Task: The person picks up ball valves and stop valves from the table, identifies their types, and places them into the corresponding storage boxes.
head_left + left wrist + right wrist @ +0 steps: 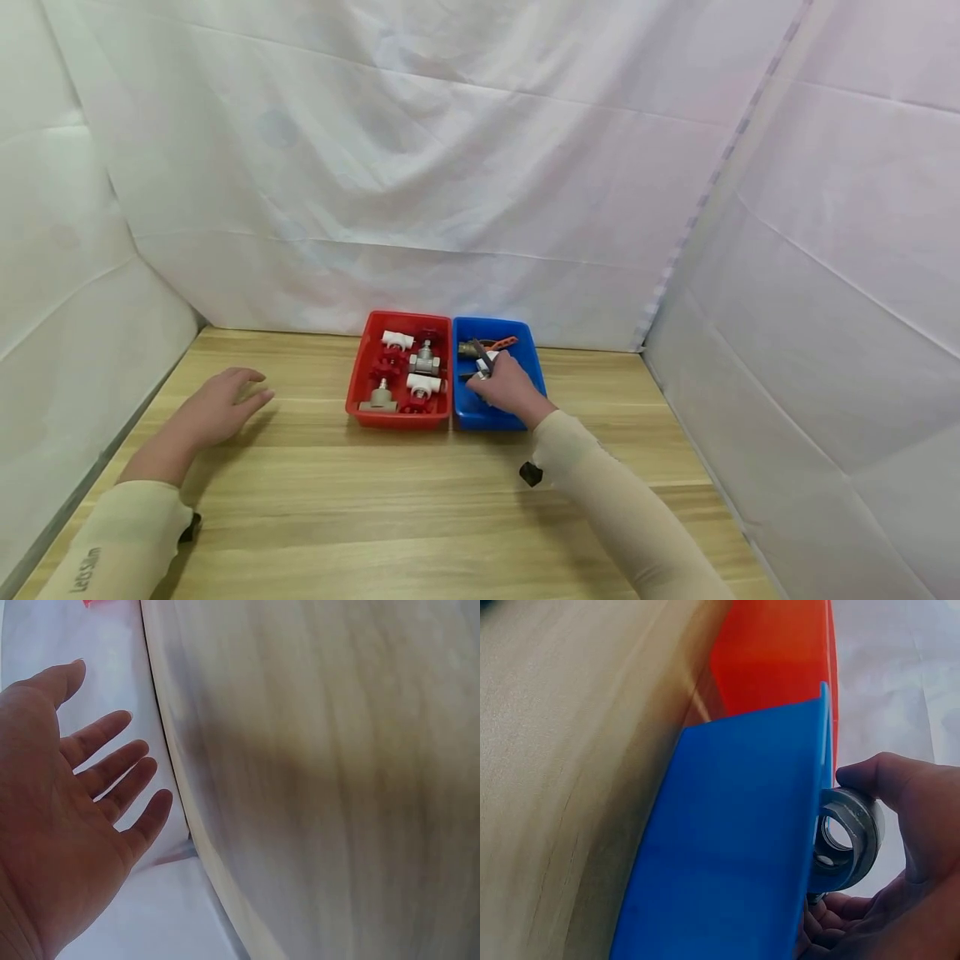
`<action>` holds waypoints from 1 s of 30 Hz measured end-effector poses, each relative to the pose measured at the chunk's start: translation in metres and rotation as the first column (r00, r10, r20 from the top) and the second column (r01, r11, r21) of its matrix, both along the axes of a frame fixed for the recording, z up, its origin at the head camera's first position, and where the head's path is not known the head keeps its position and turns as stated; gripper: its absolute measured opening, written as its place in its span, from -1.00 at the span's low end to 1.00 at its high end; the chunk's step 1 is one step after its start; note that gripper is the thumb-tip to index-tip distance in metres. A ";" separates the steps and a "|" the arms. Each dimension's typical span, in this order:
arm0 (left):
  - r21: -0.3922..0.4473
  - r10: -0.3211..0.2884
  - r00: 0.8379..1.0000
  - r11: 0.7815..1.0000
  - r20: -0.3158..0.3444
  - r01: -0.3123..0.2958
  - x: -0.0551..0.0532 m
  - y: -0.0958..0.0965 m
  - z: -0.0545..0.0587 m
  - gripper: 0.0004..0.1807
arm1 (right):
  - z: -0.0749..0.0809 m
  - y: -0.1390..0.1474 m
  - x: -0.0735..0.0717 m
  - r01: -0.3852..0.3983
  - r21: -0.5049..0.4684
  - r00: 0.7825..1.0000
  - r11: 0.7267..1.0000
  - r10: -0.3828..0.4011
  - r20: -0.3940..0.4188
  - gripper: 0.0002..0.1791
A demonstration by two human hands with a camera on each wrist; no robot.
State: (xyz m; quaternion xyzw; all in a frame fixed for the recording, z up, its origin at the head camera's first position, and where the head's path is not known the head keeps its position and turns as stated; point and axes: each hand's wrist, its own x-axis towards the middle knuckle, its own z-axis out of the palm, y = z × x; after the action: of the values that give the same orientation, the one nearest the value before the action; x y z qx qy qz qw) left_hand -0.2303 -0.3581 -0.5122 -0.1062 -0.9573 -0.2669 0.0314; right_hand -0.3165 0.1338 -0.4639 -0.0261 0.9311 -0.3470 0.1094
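My right hand (510,386) reaches into the blue bin (491,419). Its thumb and curled fingers grip a grey metal valve (855,836), whose round open end shows above the rim in the right wrist view. By these fingers in the head view are a dark lever (482,354) and a white part (489,361). Farther back in the bin lies a brass-coloured valve (468,349) with an orange handle (504,342). Over the left side of the table, my left hand (219,407) holds nothing, its fingers loosely spread in the left wrist view.
A red bin (397,422) stands against the blue one's left side. It holds several valves, among them a white tee-shaped one (423,383), a beige one (380,399) and a silver one (424,361). White cloth (420,167) hangs behind and beside the wooden table (360,517).
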 end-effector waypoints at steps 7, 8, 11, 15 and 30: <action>0.005 0.005 1.000 1.000 0.000 -0.005 -0.002 -0.004 0.001 -0.38 | -0.004 -0.001 -0.001 -0.015 0.031 1.000 0.999 0.015 0.020 -0.37; 0.010 0.005 1.000 1.000 0.003 -0.005 -0.002 -0.003 0.001 -0.38 | -0.006 -0.002 -0.002 -0.018 0.050 1.000 0.999 0.017 0.021 -0.36; 0.015 0.000 1.000 1.000 0.004 -0.001 -0.002 -0.001 0.002 -0.38 | -0.008 -0.003 -0.005 -0.039 0.121 0.998 0.992 0.034 0.043 -0.31; 0.013 -0.004 1.000 1.000 0.002 0.004 -0.002 0.002 0.002 -0.39 | -0.004 -0.005 -0.012 -0.102 0.203 0.993 0.974 0.087 0.082 -0.37; 0.016 0.003 1.000 1.000 0.007 -0.003 0.000 -0.002 0.000 -0.39 | 0.000 -0.018 -0.017 -0.211 0.374 0.976 0.903 0.176 0.125 -0.65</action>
State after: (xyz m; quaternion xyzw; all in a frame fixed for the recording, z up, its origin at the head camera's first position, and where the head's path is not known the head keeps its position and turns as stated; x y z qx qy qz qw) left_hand -0.2303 -0.3601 -0.5127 -0.1038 -0.9554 -0.2748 0.0291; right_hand -0.3335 0.1153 -0.4642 -0.0811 0.9681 -0.1457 0.1872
